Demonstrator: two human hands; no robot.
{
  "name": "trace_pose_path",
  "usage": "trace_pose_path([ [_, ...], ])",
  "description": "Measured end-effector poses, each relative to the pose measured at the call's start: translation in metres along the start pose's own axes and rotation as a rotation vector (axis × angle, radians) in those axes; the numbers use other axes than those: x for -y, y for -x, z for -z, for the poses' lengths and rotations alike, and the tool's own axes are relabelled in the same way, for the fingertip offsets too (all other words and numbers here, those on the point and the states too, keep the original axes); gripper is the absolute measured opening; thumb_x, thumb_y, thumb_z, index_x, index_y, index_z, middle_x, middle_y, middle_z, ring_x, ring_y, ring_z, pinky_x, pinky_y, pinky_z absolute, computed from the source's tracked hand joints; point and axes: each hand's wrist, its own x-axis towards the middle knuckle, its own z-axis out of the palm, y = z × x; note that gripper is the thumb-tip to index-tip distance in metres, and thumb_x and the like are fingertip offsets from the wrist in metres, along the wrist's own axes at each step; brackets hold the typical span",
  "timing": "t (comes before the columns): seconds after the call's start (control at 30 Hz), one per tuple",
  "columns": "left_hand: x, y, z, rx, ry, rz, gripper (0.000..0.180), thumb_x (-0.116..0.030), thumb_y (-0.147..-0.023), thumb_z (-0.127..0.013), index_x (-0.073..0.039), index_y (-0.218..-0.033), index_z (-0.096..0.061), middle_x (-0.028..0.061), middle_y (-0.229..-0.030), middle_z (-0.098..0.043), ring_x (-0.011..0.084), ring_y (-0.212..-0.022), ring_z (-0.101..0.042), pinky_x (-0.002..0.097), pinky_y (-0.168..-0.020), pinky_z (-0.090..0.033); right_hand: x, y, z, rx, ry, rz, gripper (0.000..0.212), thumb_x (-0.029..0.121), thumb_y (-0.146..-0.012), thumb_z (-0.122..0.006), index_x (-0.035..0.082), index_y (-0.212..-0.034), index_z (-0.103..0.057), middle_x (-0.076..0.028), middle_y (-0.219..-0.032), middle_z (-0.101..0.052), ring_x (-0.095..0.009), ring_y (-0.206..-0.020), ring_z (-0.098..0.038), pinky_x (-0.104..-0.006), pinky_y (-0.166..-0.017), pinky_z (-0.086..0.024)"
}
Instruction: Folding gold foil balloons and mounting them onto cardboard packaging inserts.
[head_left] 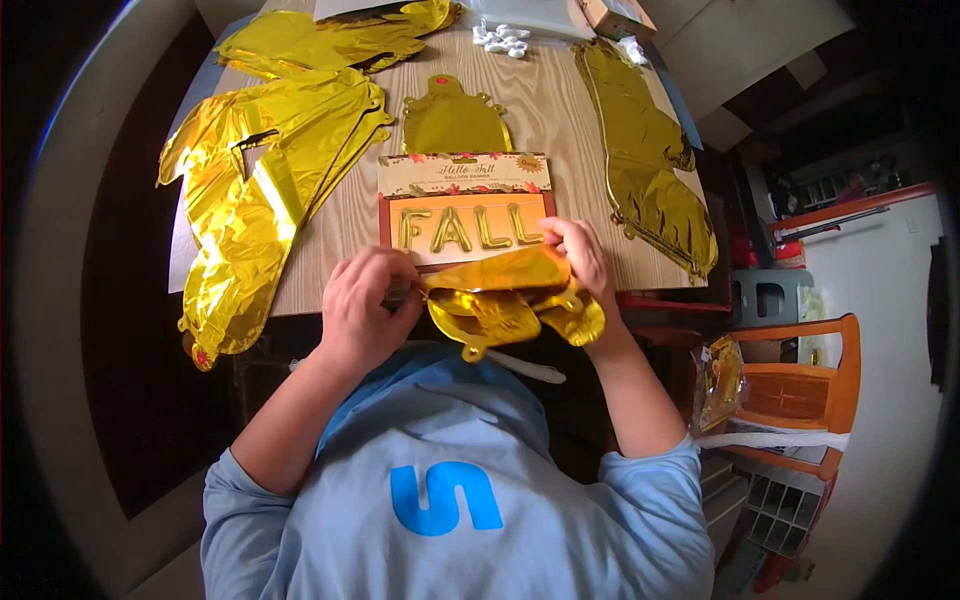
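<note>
We see a wood table point(545, 110), with a picture card point(463, 205) by its near edge. Just on our side of the card, the crumpled gold balloon point(488, 316) is between our 2 hands, its long way running left to right. Both hands are close up against it, so neither 1 is nearer. Our left hand point(365, 300) pinches its left end. Our right hand point(588, 262) has bent fingers by the card's right edge; we can't tell if they grip card, balloon or both. Folds hide the balloon's shape and part of our right hand.
</note>
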Motion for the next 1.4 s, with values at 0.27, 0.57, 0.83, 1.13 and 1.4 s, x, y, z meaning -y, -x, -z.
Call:
trace_pose_path([
  [0.27, -0.005, -0.001, -0.001, -0.027, 0.121, 0.158, 0.071, 0.000, -0.078, -0.078, -0.006, -0.140, -0.042, 0.0156, -0.134, -0.053, 0.0262, -0.097, -0.070, 0.0377, -0.083, -0.058, 0.019, -0.004, -0.015, -0.112, 0.027, -0.348, 0.053, 0.021, -0.081, -0.086, 0.003, -0.116, -0.051, -0.014, -0.100, -0.058, -0.030, -0.085, -0.060, -0.0417, -0.077, -0.049],
  [0.57, -0.002, 0.003, 0.000, -0.035, 0.086, 0.139, 0.076, -0.004, -0.077, -0.081, -0.009, -0.143, -0.042, 0.0147, -0.120, -0.065, 0.0283, -0.097, -0.071, 0.0373, -0.080, -0.059, 0.060, 0.030, -0.038, 0.032, 0.400, 0.330, 0.050, 0.021, -0.073, -0.084, 0.006, -0.117, -0.065, -0.013, -0.122, -0.060, -0.034, -0.118, -0.057, -0.0491, -0.098, -0.045],
  [0.83, 0.004, 0.011, 0.010, 0.052, -0.032, -0.261, 0.060, -0.007, -0.074, -0.079, -0.006, -0.130, -0.059, 0.0134, -0.124, -0.065, 0.0313, -0.114, -0.066, 0.0421, -0.095, -0.054, 0.055, 0.026, -0.049, 0.099, 0.587, 0.349, 0.042, 0.020, -0.091, -0.064, 0.000, -0.128, -0.061, -0.020, -0.128, -0.059, -0.037, -0.120, -0.057, -0.0503, -0.102, -0.046],
  [1.13, 0.016, 0.014, 0.025, 0.175, -0.095, -0.613, 0.036, -0.014, -0.076, -0.068, 0.000, -0.109, -0.072, 0.0124, -0.116, -0.068, 0.0277, -0.105, -0.067, 0.0395, -0.090, -0.056, 0.062, 0.034, -0.043, 0.111, 0.527, 0.331, 0.052, 0.022, -0.085, -0.073, 0.000, -0.130, -0.059, -0.019, -0.126, -0.059, -0.036, -0.119, -0.056, -0.0496, -0.102, -0.045],
  [1.4, -0.046, -0.013, 0.047, -0.170, -0.114, -0.713, 0.028, -0.013, -0.080, -0.072, -0.009, -0.108, -0.075, 0.0110, -0.117, -0.069, 0.0287, -0.110, -0.065, 0.0437, -0.098, -0.051, 0.075, 0.035, -0.017, -0.117, 0.363, 0.281, 0.022, 0.010, -0.086, -0.065, 0.000, -0.106, -0.067, -0.012, -0.108, -0.067, -0.029, -0.094, -0.064, -0.0412, -0.080, -0.051],
])
